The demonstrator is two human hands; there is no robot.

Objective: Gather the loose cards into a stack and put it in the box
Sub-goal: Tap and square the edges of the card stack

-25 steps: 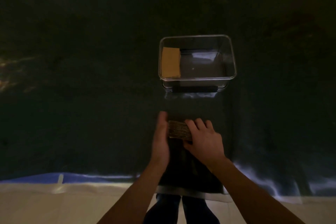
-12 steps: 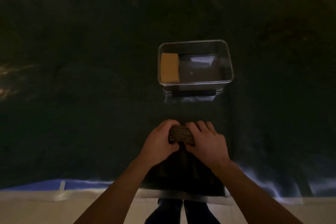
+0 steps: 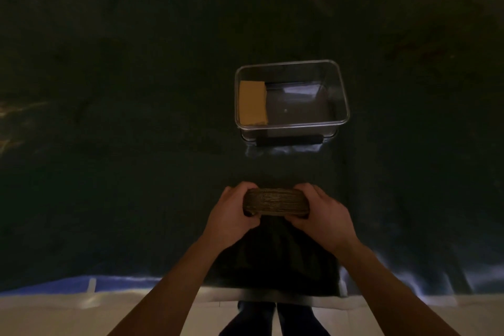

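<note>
A thick stack of brown cards is held edge-on between both hands, low over the dark cloth near the table's front edge. My left hand grips its left end and my right hand grips its right end. Farther back stands a clear plastic box with no lid on it. A yellow-tan stack of cards lies in the box's left part; the rest of its floor is bare.
A dark green cloth covers the whole table and hangs over the front edge. A pale floor and my dark shoes show below. The scene is dim.
My left hand went from open beside the cards to closed on their left end. The stack now sits squared and wider between both hands, a little nearer to me.
</note>
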